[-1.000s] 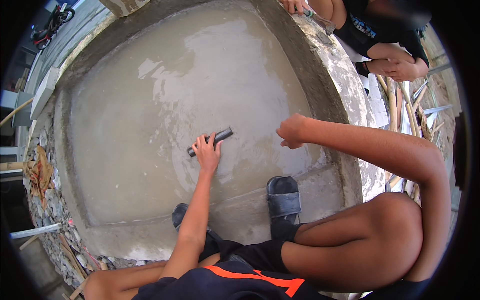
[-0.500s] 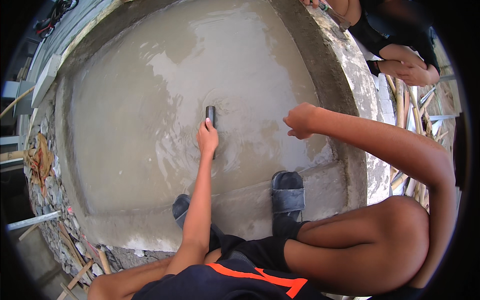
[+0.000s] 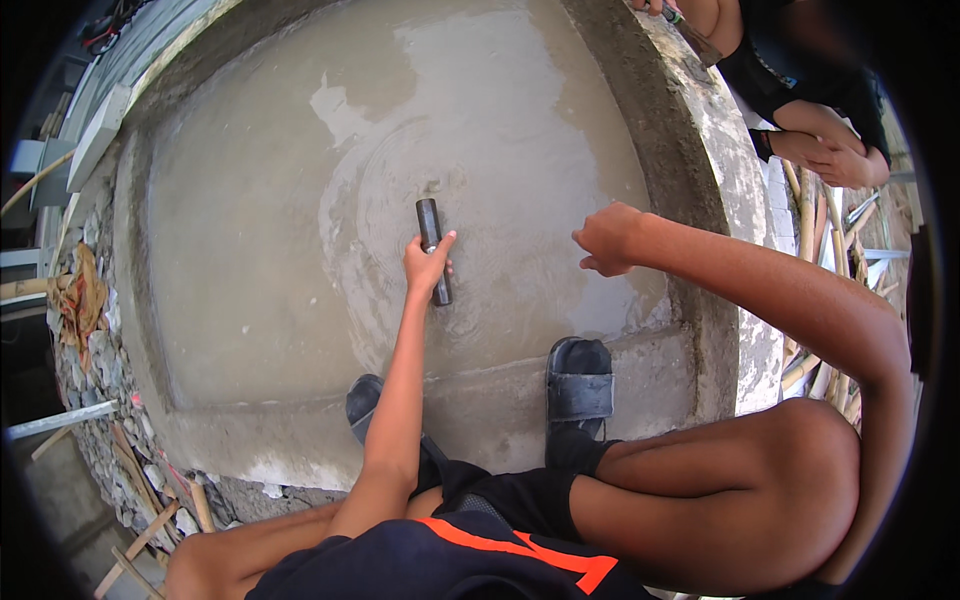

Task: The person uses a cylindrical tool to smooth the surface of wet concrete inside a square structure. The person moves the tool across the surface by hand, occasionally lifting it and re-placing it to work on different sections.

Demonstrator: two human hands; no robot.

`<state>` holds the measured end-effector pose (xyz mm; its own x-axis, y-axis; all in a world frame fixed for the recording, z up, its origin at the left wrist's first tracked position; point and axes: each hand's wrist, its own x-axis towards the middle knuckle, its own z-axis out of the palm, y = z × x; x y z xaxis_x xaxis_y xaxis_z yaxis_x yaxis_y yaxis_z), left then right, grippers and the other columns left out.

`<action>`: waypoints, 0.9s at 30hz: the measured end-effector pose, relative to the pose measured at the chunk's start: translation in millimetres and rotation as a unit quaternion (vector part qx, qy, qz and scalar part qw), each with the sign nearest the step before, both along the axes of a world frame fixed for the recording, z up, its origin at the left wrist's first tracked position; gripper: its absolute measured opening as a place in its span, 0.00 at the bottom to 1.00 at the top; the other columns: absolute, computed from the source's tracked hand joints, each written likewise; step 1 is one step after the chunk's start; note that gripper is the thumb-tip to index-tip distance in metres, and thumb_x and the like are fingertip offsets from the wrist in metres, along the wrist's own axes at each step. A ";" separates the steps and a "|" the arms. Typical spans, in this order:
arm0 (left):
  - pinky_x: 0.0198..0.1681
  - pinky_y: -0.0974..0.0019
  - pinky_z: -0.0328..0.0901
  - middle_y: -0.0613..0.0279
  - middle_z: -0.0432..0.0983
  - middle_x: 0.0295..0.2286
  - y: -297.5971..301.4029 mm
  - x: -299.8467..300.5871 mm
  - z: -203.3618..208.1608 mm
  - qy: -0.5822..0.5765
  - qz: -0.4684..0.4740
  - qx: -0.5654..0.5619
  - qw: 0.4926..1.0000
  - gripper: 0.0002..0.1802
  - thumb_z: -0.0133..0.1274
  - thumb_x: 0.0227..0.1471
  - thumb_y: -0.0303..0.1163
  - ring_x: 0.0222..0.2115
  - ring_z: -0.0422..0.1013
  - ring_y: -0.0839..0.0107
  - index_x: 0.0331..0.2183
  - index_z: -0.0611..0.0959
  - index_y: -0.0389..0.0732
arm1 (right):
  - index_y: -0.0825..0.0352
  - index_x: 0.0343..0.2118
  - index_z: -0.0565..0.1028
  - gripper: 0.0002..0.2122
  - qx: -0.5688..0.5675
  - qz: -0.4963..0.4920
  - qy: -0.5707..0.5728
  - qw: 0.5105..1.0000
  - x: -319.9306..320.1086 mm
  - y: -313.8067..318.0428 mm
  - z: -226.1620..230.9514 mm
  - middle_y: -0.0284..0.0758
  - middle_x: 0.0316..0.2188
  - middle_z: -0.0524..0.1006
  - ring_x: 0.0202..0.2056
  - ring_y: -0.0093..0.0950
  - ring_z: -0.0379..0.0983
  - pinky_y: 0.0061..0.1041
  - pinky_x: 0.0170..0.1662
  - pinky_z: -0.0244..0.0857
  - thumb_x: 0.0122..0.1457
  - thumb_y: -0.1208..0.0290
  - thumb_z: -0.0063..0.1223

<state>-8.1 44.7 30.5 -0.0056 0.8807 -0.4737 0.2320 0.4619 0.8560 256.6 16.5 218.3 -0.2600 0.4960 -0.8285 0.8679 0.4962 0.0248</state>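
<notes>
The left hand (image 3: 430,262) has its fingers wrapped around the middle of a dark tube (image 3: 428,215), which is near the middle of the basin (image 3: 650,130), closer to the near edge than the far one, with ripples spreading through the murky water (image 3: 250,220) around it. Those ripples suggest the tube meets the water, so if it is wet and smooth it could twist or slide out of that grip and drop in, where the cloudiness might hide it. The right hand (image 3: 608,240) hangs toward the basin's right edge, fingers loosely curled; nothing shows in them, though the palm is hidden. Balance looks like the other weak point: the slippers (image 3: 580,385) stand along the near edge, and a long reach could tip the person forward or make a sole skid. Past the right edge, a co-worker (image 3: 770,70) might catch a hard splash.
</notes>
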 end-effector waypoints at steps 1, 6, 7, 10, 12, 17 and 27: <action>0.15 0.71 0.64 0.65 0.69 0.18 0.2 -0.9 -2.3 0.003 0.000 0.006 1.000 0.20 0.62 0.44 0.41 0.14 0.67 0.77 0.28 0.74 0.35 | 0.68 0.33 0.78 0.17 -0.001 0.000 -0.001 1.000 0.5 0.0 -0.3 0.41 0.32 0.78 0.37 0.39 0.75 0.36 0.38 0.70 0.58 0.57 0.46; 0.15 0.71 0.64 0.64 0.70 0.18 0.3 -3.0 -7.7 0.032 -0.007 -0.002 0.999 0.19 0.62 0.44 0.41 0.13 0.67 0.78 0.27 0.74 0.35 | 0.69 0.37 0.74 0.18 -0.008 -0.005 0.000 1.000 3.5 0.3 1.8 0.44 0.31 0.77 0.37 0.41 0.75 0.38 0.38 0.69 0.58 0.56 0.47; 0.17 0.70 0.65 0.63 0.71 0.18 0.0 -3.1 -6.7 0.047 -0.013 -0.002 0.999 0.19 0.63 0.43 0.40 0.14 0.68 0.76 0.28 0.75 0.34 | 0.69 0.35 0.76 0.17 -0.001 -0.007 0.001 1.000 2.9 -0.4 4.1 0.43 0.32 0.78 0.37 0.40 0.75 0.37 0.38 0.69 0.58 0.57 0.47; 0.23 0.65 0.67 0.60 0.72 0.19 -0.5 -1.9 -3.0 0.121 -0.038 0.036 0.991 0.20 0.64 0.41 0.39 0.18 0.70 0.70 0.30 0.76 0.34 | 0.68 0.33 0.78 0.17 0.007 -0.011 0.003 1.000 4.3 -3.2 4.3 0.42 0.32 0.78 0.37 0.39 0.75 0.36 0.38 0.69 0.58 0.57 0.47; 0.28 0.62 0.67 0.58 0.74 0.20 0.2 -0.9 -1.7 0.211 -0.059 0.113 0.969 0.21 0.64 0.39 0.38 0.21 0.72 0.65 0.32 0.76 0.34 | 0.68 0.34 0.78 0.17 0.006 -0.012 0.002 1.000 5.9 -4.4 2.3 0.41 0.32 0.78 0.37 0.39 0.75 0.36 0.38 0.69 0.58 0.57 0.47; 0.39 0.57 0.65 0.51 0.74 0.32 1.0 5.0 0.5 0.273 -0.065 0.212 0.936 0.23 0.64 0.37 0.33 0.35 0.71 0.55 0.37 0.76 0.36 | 0.68 0.34 0.78 0.17 -0.001 -0.010 -0.007 1.000 5.6 -3.8 2.7 0.41 0.32 0.78 0.37 0.39 0.75 0.36 0.38 0.69 0.58 0.57 0.47; 0.47 0.54 0.60 0.46 0.64 0.42 -5.6 25.3 9.4 0.308 -0.083 0.207 0.925 0.29 0.64 0.39 0.35 0.47 0.62 0.51 0.44 0.72 0.38 | 0.68 0.34 0.78 0.17 -0.002 -0.016 0.001 1.000 4.6 -2.7 4.8 0.42 0.33 0.78 0.38 0.39 0.75 0.36 0.39 0.69 0.58 0.57 0.47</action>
